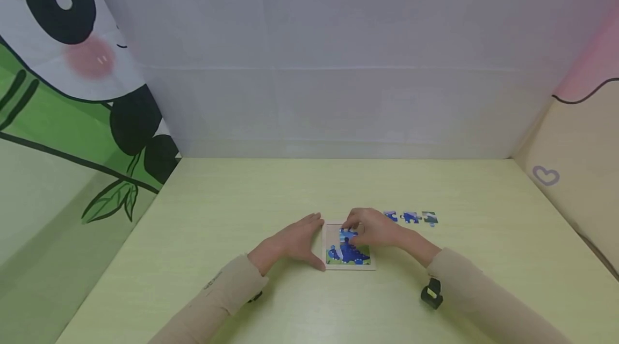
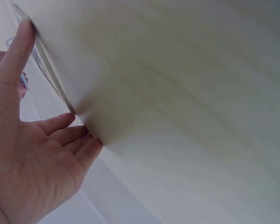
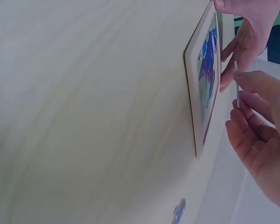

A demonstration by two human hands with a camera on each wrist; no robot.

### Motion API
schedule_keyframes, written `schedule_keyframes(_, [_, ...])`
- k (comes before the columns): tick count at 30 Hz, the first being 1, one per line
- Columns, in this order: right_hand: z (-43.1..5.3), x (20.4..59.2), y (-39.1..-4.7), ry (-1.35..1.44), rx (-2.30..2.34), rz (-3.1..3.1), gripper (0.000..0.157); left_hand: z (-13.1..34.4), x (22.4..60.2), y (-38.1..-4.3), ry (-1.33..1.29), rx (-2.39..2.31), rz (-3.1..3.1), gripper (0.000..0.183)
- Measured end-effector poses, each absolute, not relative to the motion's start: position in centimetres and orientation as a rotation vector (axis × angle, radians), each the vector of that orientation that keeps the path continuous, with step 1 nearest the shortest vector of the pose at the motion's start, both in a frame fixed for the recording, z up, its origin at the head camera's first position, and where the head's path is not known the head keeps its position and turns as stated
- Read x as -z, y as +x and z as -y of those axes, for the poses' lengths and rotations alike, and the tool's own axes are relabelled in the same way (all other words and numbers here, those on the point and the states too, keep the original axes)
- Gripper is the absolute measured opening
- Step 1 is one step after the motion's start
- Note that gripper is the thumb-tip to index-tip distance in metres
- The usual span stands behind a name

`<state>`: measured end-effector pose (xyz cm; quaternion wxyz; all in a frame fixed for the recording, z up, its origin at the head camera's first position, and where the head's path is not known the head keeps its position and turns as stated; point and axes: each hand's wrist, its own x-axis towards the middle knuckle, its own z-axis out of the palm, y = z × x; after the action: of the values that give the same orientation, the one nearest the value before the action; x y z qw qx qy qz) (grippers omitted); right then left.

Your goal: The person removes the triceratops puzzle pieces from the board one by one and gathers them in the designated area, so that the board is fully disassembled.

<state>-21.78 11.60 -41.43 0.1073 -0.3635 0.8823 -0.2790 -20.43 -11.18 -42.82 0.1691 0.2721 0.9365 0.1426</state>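
A small framed jigsaw puzzle (image 1: 350,267) with a blue dinosaur picture lies flat on the table. Its lower part is filled with pieces, and bare backing shows at the upper left. My left hand (image 1: 301,239) rests at the frame's left side, thumb at the near corner and the other fingers, fairly straight, by the far corner. Over the puzzle, my right hand (image 1: 379,227) pinches a thin puzzle piece (image 3: 237,86) between thumb and fingers. The right wrist view shows that piece edge-on, raised above the picture.
Three loose puzzle pieces lie in a row beyond the right hand: one partly behind it (image 1: 390,216), a middle one (image 1: 410,217) and a right one (image 1: 429,217). A pale cloth wall (image 1: 348,107) stands along the table's far edge, with printed panels at both sides.
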Motion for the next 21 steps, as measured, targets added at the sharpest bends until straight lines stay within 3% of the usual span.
schedule_keyframes(21, [-18.4,42.3,-21.3,-0.953,0.835,-2.721,0.026,11.1,42.6,-20.2,0.795,-0.438,-2.664,0.107])
